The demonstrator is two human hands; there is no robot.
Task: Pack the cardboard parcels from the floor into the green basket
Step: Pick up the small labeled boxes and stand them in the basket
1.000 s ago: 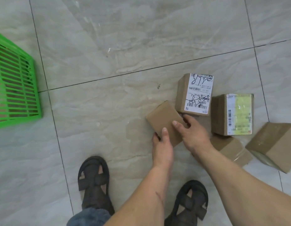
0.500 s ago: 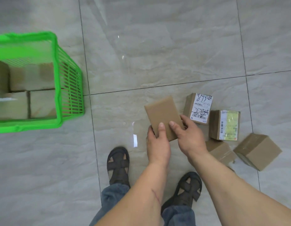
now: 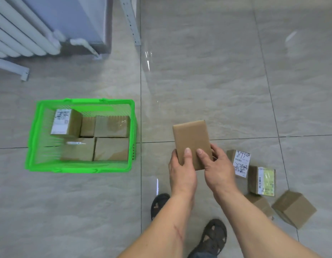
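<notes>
Standing at bottom centre of the frame: two dark sandals [image 3: 212, 237], w/ both forearms reaching up from the lower edge. Left hand [image 3: 182, 173] grips the near-left corner of a flat brown parcel [image 3: 192, 142], thumb curled over the top face, other fingers hidden underneath. Right hand [image 3: 218, 167] grips the near-right corner the same way, thumb on top, fingers wrapped round the right edge. Parcel is held off the floor, centre-right of frame, long side pointing away, plain face up.

Lower right, on the floor tiles [image 3: 235, 81]: four more parcels in a loose cluster. Plain brown box [image 3: 293, 209] sits tilted at far lower right; another plain box [image 3: 261, 203] is partly hidden behind the right forearm. Just above them, a box w/ yellow-green label [image 3: 262, 180], and beside it, nearer the right hand, a box w/ white label and black scribble [image 3: 238, 162].

Mid-left: green basket [image 3: 77, 169] on the floor, well apart from the held parcel. Inside approx. five parcels packed side by side, one at back left bearing a white label [image 3: 66, 121] and standing higher than the rest.

Upper left: white radiator [image 3: 21, 32] against the wall, pipe [image 3: 83, 44] running down to the floor; a perforated metal strip [image 3: 132, 21] leans at top centre.
</notes>
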